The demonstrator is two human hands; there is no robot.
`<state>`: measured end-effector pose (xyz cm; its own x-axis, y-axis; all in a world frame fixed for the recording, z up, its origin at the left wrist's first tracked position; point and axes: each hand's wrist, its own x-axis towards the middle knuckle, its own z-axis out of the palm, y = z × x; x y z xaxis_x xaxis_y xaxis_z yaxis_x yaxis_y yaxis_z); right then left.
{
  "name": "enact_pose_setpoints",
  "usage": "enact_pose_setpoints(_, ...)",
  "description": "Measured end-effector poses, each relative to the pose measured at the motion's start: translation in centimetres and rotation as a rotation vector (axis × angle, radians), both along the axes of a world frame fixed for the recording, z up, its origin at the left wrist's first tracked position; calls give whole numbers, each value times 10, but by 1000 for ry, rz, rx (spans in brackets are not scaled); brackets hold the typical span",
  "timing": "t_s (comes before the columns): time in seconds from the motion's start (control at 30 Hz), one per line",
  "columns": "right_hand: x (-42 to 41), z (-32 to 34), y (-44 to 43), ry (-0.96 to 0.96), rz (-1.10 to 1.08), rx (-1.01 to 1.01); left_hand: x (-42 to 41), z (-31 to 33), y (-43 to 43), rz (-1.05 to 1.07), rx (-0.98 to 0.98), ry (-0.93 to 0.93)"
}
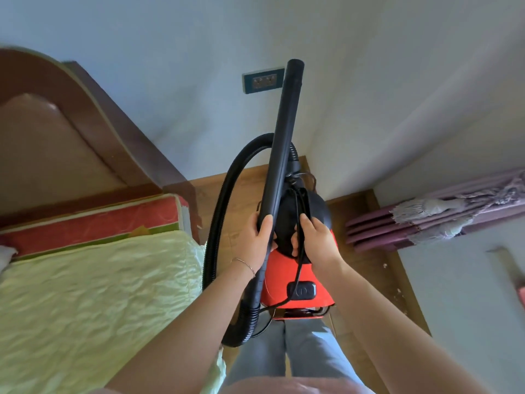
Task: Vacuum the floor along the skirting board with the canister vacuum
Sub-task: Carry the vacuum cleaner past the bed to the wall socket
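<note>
Firstly, far left: a brown wooden headboard with a padded panel, standing against the pale wall. Below it, a mattress with a red patterned edge, covered by a pale green quilted sheet that fills the near left. Next, a black ribbed hose, looping from behind the machine's far end out to the left and down towards the near side beside the bed. Left hand: fingers and thumb wrapped round the near end of a black wand, with a thin bracelet on the wrist. The wand slants up and away, and its open far end is seen against the wall just right of a dark double socket. Centre: the canister vacuum, red body with a black top and a black switch, in front of the person's jeans, over a strip of wooden floor; whether it rests on the floor cannot be told. A black cord runs down its top face. Right hand: fingers curled onto the vacuum's black top, clasping it with the cord passing under the grip. Far right: purple pleated curtain with a pale fringe, its hem close to the floor.
</note>
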<state>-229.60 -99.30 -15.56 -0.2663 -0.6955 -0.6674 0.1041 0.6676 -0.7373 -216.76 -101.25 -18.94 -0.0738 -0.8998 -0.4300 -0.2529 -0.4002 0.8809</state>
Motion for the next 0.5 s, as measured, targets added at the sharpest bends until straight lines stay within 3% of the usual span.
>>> enact_pose_setpoints(0.17,-9,0,10,-19,-77,15,-9,6,2,-109,-90,-176)
enact_pose_setpoints(0.5,-38,-6,34,-134,-135,15,-47,13,20,-230,-82,-371)
